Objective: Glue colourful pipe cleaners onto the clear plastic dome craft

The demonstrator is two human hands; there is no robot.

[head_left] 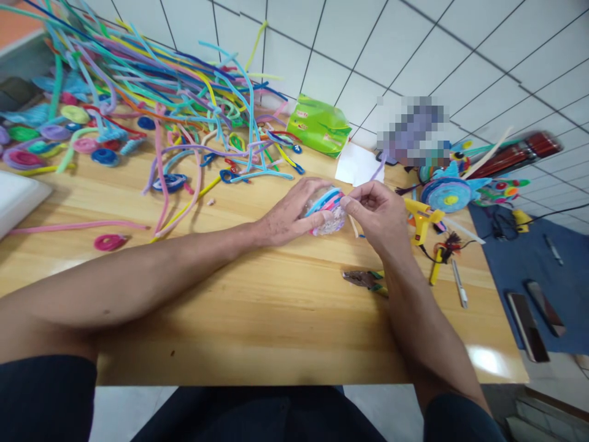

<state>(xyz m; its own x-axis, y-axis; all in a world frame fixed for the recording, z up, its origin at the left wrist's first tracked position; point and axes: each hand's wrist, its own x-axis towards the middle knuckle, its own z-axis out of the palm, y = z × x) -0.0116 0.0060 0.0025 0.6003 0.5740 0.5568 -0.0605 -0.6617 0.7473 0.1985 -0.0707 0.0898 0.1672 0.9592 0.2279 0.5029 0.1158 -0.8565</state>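
Observation:
A clear, rounded plastic piece (338,226) with blue, pink and purple pipe-cleaner strips across it sits above the tabletop. My left hand (292,212) is closed around its left side, with the thumb along the front. At its right edge, my right hand (380,212) pinches with thumb and forefinger. A purple pipe cleaner (381,166) rises from behind those right fingers; its lower end is hidden by them. Below my right hand lies a pair of pliers (363,279), partly covered by the wrist. A yellow hot glue gun (421,221) is just right of that hand.
Many coloured pipe cleaners (184,92) and coils heap at the back left. A green packet (319,126) and white paper (359,164) lie near the tiled wall. Rightward are a blue fish-like craft (448,193), a yellow cutter (435,267), a pen (459,283) and phones (527,325).

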